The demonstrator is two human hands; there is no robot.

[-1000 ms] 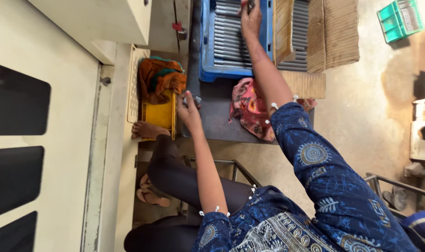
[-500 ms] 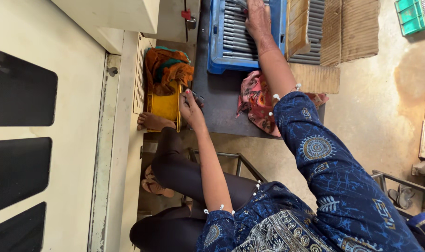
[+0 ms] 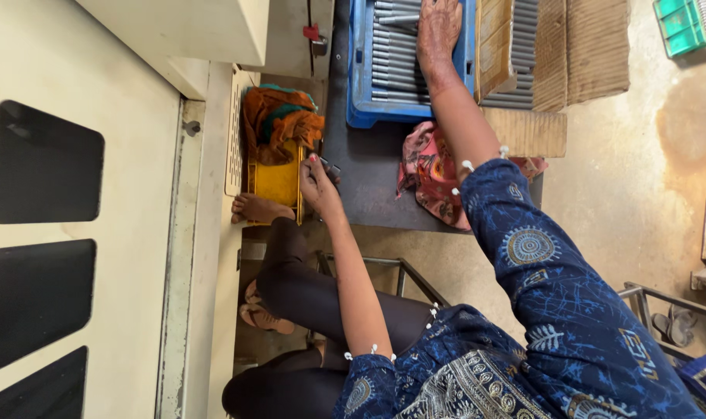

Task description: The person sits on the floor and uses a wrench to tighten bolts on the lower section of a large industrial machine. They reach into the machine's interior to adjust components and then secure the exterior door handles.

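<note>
Right hand point(image 3: 438, 32) lies flat, fingers spread, palm down on a row of grey metal rods point(image 3: 395, 58) inside a blue crate point(image 3: 360, 85). Nothing pinched, just pressing on top of the rods. The crate sits at the far end of a dark table point(image 3: 368, 186), reaching its far edge in the head view.

Left hand point(image 3: 319, 182) is at the left edge of the table, fingers curled around a small dark part point(image 3: 331, 167). Closed on it, thumb on top; the part is mostly hidden, so can't tell what it is.

Just beside the left hand, off the table's left edge, is a yellow bin point(image 3: 279, 182) with orange and green cloth point(image 3: 279, 124) heaped at its far end. A bare foot point(image 3: 256, 208) rests against the near end of the bin.

A pink patterned cloth point(image 3: 426, 174) lies on the table near its right edge, under the right forearm. More grey rods point(image 3: 519, 54) with cardboard sheets point(image 3: 593, 46) sit to the right of the crate. A green crate point(image 3: 678, 23) is on the floor, well apart at the far right. The person wears a blue printed sleeve point(image 3: 539, 256) and black trousers point(image 3: 298, 287). Cream machine housing point(image 3: 97, 233) runs along the left.
</note>
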